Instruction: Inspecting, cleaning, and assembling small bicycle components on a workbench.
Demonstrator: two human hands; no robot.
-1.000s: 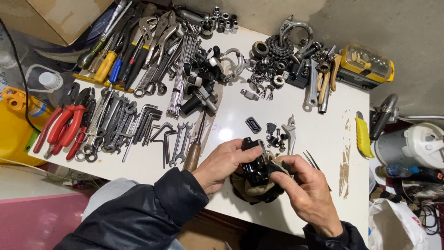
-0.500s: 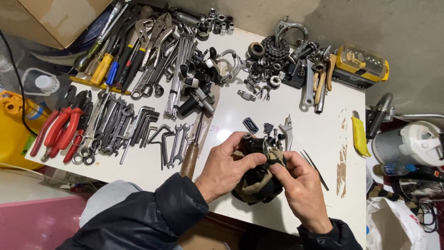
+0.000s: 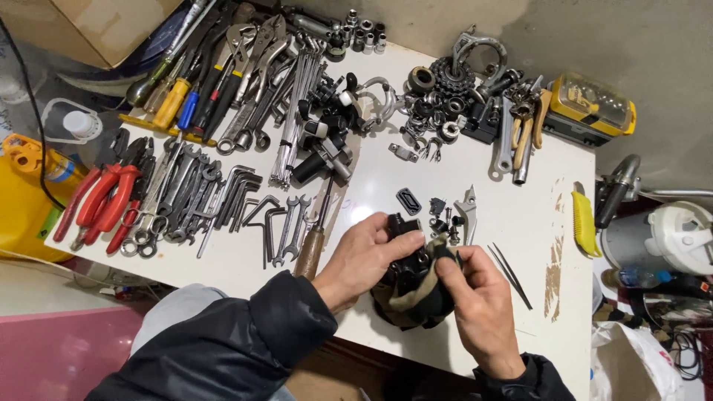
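Since a second ago the two hands have drawn a little closer to the body at the table's near edge, and the right thumb now presses further over the cloth, which suggests the wiping of the part is going on rather than finished. The left hand (image 3: 362, 260) closes its fingers around a small black metal component with a blocky body (image 3: 405, 252), gripping it from the 9 o'clock side with the thumb lying across its top. The right hand (image 3: 479, 301) comes in from 4 o'clock, its fingers curled shut on a crumpled olive and black rag (image 3: 416, 301) that wraps the component's lower half. The component sits above the white tabletop (image 3: 520, 215) at about 6 o'clock of the spread; its long axis seems to run from 6 toward 12 o'clock, the exposed end pointing away from the person, though the rag hides too much to be sure. Just beyond it, at 12 to 1 o'clock, lie small black fittings (image 3: 438, 212) and a silver lever (image 3: 468, 212); thin dark tweezers (image 3: 509, 275) lie at 3 o'clock, and a wooden-handled tool (image 3: 312, 249) at 9 o'clock, near the left wrist. Red-handled pliers (image 3: 104, 200) lie far off at 9 o'clock.
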